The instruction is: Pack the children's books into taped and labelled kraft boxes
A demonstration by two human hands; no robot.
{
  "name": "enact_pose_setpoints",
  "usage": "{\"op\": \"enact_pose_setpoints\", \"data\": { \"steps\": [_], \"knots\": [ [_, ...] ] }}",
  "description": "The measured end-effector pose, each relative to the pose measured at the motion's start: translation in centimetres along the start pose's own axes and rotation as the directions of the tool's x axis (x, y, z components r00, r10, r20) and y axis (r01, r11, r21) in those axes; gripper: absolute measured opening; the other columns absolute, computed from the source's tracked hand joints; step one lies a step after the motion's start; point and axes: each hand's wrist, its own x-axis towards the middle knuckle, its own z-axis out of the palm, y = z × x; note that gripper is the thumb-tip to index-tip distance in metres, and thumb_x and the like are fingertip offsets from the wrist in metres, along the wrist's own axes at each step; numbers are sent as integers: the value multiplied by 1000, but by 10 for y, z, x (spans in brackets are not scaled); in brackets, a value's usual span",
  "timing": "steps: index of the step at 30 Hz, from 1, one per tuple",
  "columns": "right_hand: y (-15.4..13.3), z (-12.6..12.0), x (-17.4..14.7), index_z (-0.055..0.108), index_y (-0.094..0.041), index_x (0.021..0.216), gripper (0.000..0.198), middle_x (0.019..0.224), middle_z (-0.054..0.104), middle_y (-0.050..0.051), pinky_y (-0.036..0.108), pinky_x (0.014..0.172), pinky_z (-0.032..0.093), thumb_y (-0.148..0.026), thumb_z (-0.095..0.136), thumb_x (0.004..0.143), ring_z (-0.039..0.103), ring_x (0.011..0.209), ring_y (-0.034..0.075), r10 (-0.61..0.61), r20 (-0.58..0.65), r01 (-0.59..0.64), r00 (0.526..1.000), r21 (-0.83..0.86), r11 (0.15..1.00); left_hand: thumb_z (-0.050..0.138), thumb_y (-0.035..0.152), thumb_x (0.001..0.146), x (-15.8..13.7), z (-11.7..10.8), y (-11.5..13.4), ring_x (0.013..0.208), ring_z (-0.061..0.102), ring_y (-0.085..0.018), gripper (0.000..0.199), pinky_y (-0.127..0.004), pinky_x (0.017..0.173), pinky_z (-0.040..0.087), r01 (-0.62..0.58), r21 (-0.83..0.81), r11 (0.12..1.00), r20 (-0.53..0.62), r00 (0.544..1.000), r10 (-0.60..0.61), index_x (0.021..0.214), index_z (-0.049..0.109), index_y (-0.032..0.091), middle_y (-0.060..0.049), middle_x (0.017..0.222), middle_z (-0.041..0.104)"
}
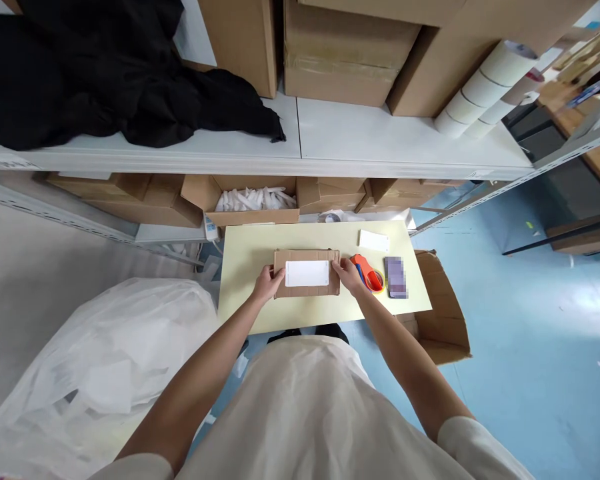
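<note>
A small flat cardboard box [307, 291] lies on the pale yellow table [250, 313] in front of me. On its top face is a white label [307, 273], whose print is too small to read. My left hand [268, 284] grips the box's left side, thumb near the label's left edge. The right side is held by my right hand [349, 275], its fingertips close to the label's other end. Just right of that hand rests an orange tape dispenser [373, 275] with a roll of tape. The undersides of my fingers are hidden.
A purple phone-like item [396, 277] and a stack of white labels [373, 241] lie on the table's right. Behind stands an open box of white pieces [255, 200], beneath a shelf [340, 133]. An open carton [443, 313] sits right; a big white plastic bag [130, 360] left.
</note>
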Motion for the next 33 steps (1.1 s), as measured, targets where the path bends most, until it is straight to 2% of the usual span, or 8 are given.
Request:
{"op": "enact_pose_setpoints", "data": {
  "steps": [3,6,10,14,18,24,28,33],
  "knots": [
    [-6,6,7,61,-19,108,39,107,65,10,30,75,50,-47,54,81,61,94,21,61,54,-62,997,14,998,59,41,80,4,2,5,100,64,-26,41,-33,80,49,27,46,999,-6,1000,-27,111,56,15,-15,112,67],
    [-8,12,13,62,-19,106,40,100,67,8,30,75,50,-48,53,80,61,90,21,31,108,-33,994,22,999,59,41,80,5,2,3,100,64,-25,37,-32,80,49,48,67,997,-3,999,-48,108,58,16,-13,108,68],
    [-2,18,12,59,-16,115,46,111,62,12,35,83,48,-47,52,81,59,98,23,-20,56,20,998,-3,1000,58,39,80,4,1,3,112,58,-27,51,-36,91,46,58,142,988,-52,997,-51,124,49,15,-16,123,60],
    [25,-1,-5,52,-14,123,48,125,53,17,44,97,41,-41,50,84,50,115,28,-184,-136,157,973,-187,970,59,37,78,2,7,23,138,26,-33,69,-47,110,26,-127,435,891,-210,948,238,137,36,7,-24,148,29],
    [68,-36,-25,51,-12,120,47,121,53,20,50,98,38,-38,55,82,45,119,34,-164,-242,58,956,-392,918,62,45,75,6,34,63,140,19,-36,72,-53,111,19,-414,586,696,46,875,481,137,38,15,-20,153,20],
    [90,-50,-19,51,-10,116,45,111,59,24,47,91,41,-34,63,79,54,108,36,30,-24,-38,999,-550,834,69,48,68,23,89,106,140,16,-41,81,-57,110,12,-619,601,505,407,781,474,137,40,20,-18,154,18],
    [85,-49,-5,53,-11,108,27,92,65,20,40,77,44,-28,48,88,62,85,30,126,47,-80,991,-542,836,66,49,71,25,98,110,138,21,-41,79,-57,109,14,-608,642,466,456,792,405,139,38,22,-18,153,20],
    [94,-69,-13,54,-18,87,22,76,60,10,35,69,42,-37,44,87,57,71,24,-87,145,128,986,-304,944,63,50,73,14,97,112,136,26,-40,79,-57,108,16,-539,721,436,449,842,299,140,36,21,-17,152,23]
  ]
}}
